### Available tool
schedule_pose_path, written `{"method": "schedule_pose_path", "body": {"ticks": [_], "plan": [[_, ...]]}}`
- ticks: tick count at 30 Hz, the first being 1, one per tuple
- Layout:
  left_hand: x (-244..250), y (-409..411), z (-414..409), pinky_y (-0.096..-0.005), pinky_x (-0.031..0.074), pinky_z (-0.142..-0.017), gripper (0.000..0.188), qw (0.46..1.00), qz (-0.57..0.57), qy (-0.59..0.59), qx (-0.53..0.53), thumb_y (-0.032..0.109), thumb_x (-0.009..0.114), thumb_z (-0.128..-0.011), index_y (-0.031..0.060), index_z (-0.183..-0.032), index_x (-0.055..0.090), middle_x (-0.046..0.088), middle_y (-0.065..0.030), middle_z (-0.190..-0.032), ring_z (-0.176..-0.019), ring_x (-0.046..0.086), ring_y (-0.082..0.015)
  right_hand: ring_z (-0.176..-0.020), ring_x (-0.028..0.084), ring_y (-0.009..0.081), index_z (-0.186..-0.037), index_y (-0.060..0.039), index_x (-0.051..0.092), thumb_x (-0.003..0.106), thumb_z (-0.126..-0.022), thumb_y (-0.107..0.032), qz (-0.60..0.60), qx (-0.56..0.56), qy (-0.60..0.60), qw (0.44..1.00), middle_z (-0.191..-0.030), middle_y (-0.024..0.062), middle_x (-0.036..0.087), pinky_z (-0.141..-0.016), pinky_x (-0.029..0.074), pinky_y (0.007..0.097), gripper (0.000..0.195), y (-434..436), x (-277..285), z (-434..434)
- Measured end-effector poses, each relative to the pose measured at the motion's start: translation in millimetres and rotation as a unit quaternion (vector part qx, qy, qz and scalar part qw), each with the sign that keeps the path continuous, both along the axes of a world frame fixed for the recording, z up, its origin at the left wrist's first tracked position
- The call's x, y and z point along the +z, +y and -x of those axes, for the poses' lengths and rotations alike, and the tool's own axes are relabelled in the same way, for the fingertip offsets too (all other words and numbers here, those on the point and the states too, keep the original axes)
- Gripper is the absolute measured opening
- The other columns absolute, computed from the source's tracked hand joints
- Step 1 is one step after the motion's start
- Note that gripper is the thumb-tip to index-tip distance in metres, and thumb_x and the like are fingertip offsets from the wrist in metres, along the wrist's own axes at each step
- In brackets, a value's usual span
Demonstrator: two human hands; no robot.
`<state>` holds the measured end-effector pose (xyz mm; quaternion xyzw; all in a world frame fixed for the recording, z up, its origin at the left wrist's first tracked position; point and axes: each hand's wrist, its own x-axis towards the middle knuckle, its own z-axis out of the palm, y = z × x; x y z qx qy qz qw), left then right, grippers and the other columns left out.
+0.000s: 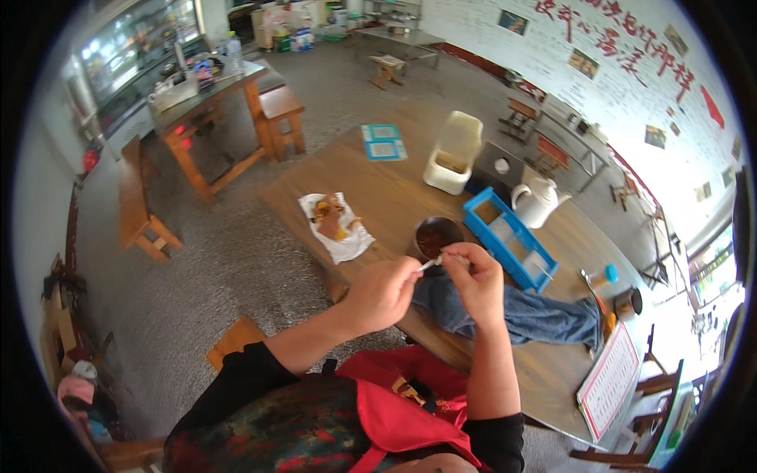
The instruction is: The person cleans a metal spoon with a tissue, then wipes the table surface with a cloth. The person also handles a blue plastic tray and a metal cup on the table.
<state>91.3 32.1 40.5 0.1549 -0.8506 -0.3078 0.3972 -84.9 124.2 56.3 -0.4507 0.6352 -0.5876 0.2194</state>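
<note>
My left hand (381, 292) and my right hand (476, 281) meet above the near edge of a wooden table (378, 183). A small, thin whitish piece (430, 263) is pinched between the fingertips of both; it is too small to identify. Just beyond them stands a dark bowl (436, 232) with reddish-brown contents, its near side partly hidden by my fingers. Blue denim cloth (520, 316) lies crumpled under and beside my right wrist. To the left, a white paper napkin (349, 247) carries yellow-brown scraps (331, 217).
Right of the bowl sit a blue plastic tray (482, 222) and a white teapot (535, 204). Behind are an open cream container (447, 177) and two printed cards (383, 142). A framed sheet with writing (612, 384) stands near the right edge. A wooden bench (139, 201) is left.
</note>
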Motion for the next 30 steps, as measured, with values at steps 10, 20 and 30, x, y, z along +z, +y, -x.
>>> {"method": "schedule_pose_path", "body": {"ticks": [10, 20, 30], "plan": [[-4, -7, -7, -0.0449, 0.055, -0.067, 0.013, 0.998, 0.032, -0.029, -0.039, -0.001, 0.061, -0.092, 0.0026, -0.102, 0.056, 0.071, -0.0150, -0.088, -0.081, 0.070, -0.0375, -0.081, 0.063, 0.0122, -0.092, 0.0008, 0.069, 0.064, -0.089, -0.001, -0.012, 0.010, 0.148, 0.989, -0.086, 0.0043, 0.069, -0.075, 0.049, 0.0268, 0.006, 4, 13, -3], [-9, -4, -5, -0.0456, 0.054, -0.067, 0.011, 1.000, 0.001, -0.005, -0.019, 0.002, 0.062, -0.093, 0.0047, -0.103, 0.057, 0.071, -0.0152, -0.088, -0.081, 0.069, -0.0391, -0.083, 0.068, 0.0237, -0.094, 0.0004, 0.070, 0.063, -0.087, -0.003, -0.001, 0.003, 0.158, 0.987, -0.086, 0.0124, 0.070, -0.075, 0.053, 0.0335, 0.010, 0, 3, -4], [-10, -8, -7, -0.0249, 0.041, -0.054, 0.010, 0.943, -0.316, 0.008, -0.099, 0.007, 0.050, -0.105, 0.0001, -0.104, 0.059, 0.053, -0.0008, -0.068, -0.060, 0.050, -0.0065, -0.079, 0.069, 0.0216, -0.105, -0.0009, 0.070, 0.064, -0.094, -0.006, 0.041, -0.071, 0.115, 0.990, -0.089, 0.0122, 0.072, -0.071, 0.054, 0.0317, 0.014, -3, -1, 1]]}}
